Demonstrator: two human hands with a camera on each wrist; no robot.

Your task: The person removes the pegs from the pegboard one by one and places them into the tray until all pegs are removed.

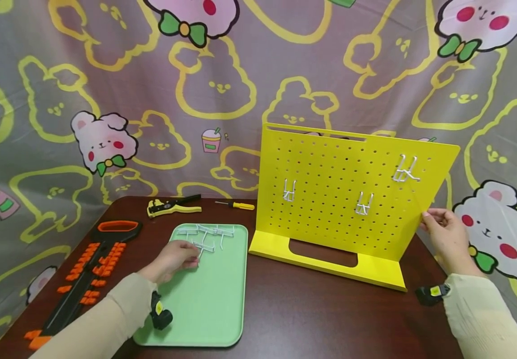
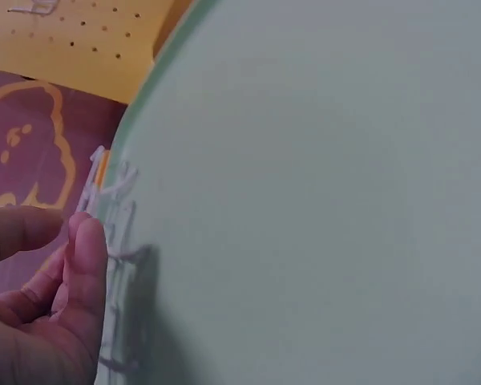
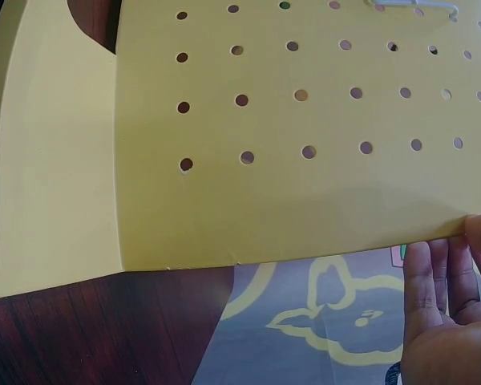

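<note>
My right hand pinches the right edge of the yellow pegboard, the thumb over its front face and the fingers reaching behind the edge. The pegboard stands upright on the brown surface, on the right side, its flat base with a cut-out facing me. Three white wire hooks are mounted on it: a lower left hook, a lower middle hook and an upper right hook. My left hand is over the green tray, thumb and fingers bent toward each other in a narrow shape, fingertips right at a loose wire hook; I cannot tell whether they grip it. More loose hooks lie close together at the tray's far end, while the pegboard stands just beside the tray, to its right. To the left of the tray, a long black rack with orange clips along both sides lies slantwise. Behind the tray I see a pair of yellow-and-black pliers and, to their right, a screwdriver with a yellow handle, near the pegboard. A grey curtain printed with cartoon animals hangs behind everything.
</note>
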